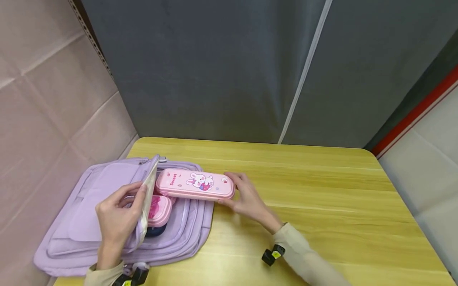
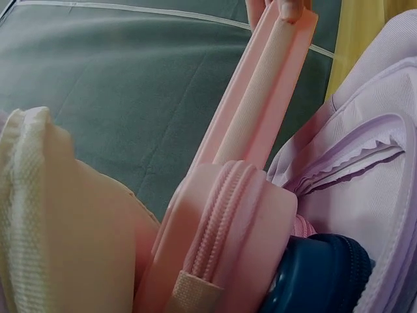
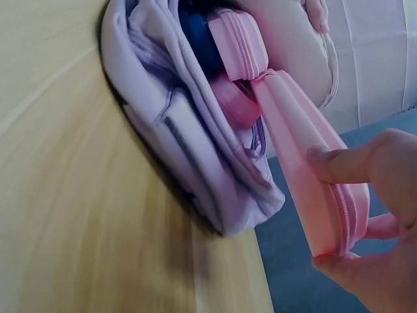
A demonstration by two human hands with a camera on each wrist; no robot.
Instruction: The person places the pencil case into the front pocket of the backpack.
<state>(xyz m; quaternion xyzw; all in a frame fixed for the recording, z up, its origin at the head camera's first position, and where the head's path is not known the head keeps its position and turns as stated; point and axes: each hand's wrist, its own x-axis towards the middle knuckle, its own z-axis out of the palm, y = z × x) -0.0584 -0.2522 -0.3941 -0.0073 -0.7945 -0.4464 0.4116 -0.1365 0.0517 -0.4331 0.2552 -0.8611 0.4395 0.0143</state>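
A pink pencil case (image 1: 186,189) with a bunny print and the word "Sweet" lies across the mouth of a lilac backpack (image 1: 89,214). My right hand (image 1: 252,202) grips its right end between thumb and fingers. With curled fingers, my left hand (image 1: 119,214) pinches the cream-lined edge (image 1: 148,202) of the backpack's opening and holds it up. Inside the opening sits a second pink zippered case (image 1: 163,210), just below the pencil case. A dark blue zippered case (image 2: 319,274) lies beside it, mostly hidden in the bag.
The backpack lies flat on the left of a wood-grain table (image 1: 304,190). A pinkish covered wall (image 1: 53,99) rises close on the left. Behind the table hangs a dark grey curtain (image 1: 214,71). A white panel with a red edge (image 1: 422,111) stands at the right.
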